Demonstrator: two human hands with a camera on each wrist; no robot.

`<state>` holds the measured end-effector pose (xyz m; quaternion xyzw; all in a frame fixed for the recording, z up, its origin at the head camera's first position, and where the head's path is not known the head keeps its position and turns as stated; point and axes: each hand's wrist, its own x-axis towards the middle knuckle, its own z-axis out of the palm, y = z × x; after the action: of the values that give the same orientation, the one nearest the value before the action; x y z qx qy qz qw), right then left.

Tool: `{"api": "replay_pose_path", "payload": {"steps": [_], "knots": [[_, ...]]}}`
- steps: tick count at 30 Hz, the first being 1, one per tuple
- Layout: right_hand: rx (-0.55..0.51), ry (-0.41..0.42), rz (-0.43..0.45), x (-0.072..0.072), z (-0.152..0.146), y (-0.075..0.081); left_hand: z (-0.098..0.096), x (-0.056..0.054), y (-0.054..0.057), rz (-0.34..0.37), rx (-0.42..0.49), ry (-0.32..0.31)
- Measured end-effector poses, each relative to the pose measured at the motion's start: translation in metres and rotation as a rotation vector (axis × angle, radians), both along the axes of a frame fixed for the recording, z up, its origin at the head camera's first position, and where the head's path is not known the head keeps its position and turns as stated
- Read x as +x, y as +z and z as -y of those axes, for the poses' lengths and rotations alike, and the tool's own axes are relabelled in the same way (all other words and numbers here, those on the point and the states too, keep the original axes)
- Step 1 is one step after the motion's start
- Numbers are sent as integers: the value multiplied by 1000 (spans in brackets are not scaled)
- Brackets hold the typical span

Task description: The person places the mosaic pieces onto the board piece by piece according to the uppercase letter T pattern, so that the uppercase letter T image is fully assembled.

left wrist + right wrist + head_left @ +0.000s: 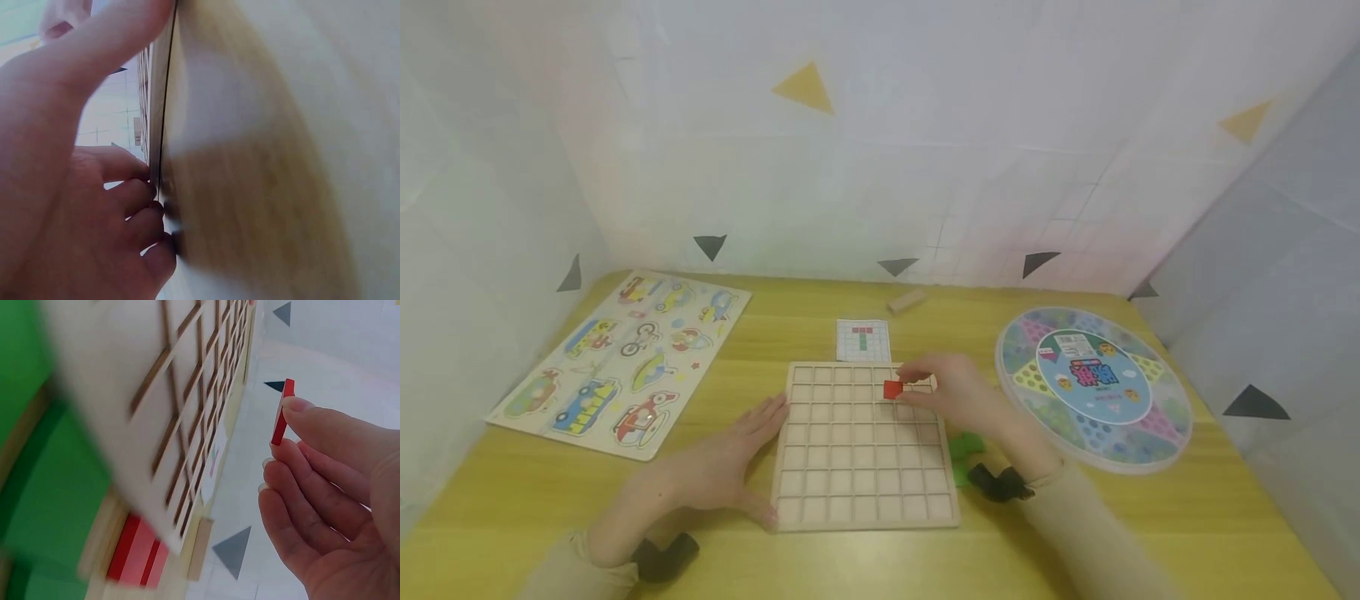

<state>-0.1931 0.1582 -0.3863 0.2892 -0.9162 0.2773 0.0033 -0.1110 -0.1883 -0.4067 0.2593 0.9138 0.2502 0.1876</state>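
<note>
- The right hand (958,392) pinches a small, flat, red square tile (892,390) between thumb and fingers (299,405); with so little hold, I think it may slip and land crooked.
- This tile is above the upper right part of a pale wooden grid board (853,458).
- The left hand (722,462), fingers spread, touches the board's left edge; if too lightly, the board may slide.

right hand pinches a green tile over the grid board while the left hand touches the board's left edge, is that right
The tile is red, not green, as the head view shows. The right hand does pinch it over the grid board, and the left hand touches the board's left edge.
</note>
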Motion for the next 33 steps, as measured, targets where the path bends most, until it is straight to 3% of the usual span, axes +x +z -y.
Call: {"api": "replay_pose_path", "payload": {"steps": [9, 14, 24, 33], "knots": [[-11, 7, 102, -1, 26, 13, -1, 0, -3, -28, -20, -11], [-4, 50, 95, -5, 40, 17, -2, 0, -3, -22, -45, 2], [8, 41, 127, -13, 67, 11, -1, 2, -2, -11, -29, 1], [-20, 2, 231, -16, 79, 1, -2, 2, -2, -10, -32, 2]]}}
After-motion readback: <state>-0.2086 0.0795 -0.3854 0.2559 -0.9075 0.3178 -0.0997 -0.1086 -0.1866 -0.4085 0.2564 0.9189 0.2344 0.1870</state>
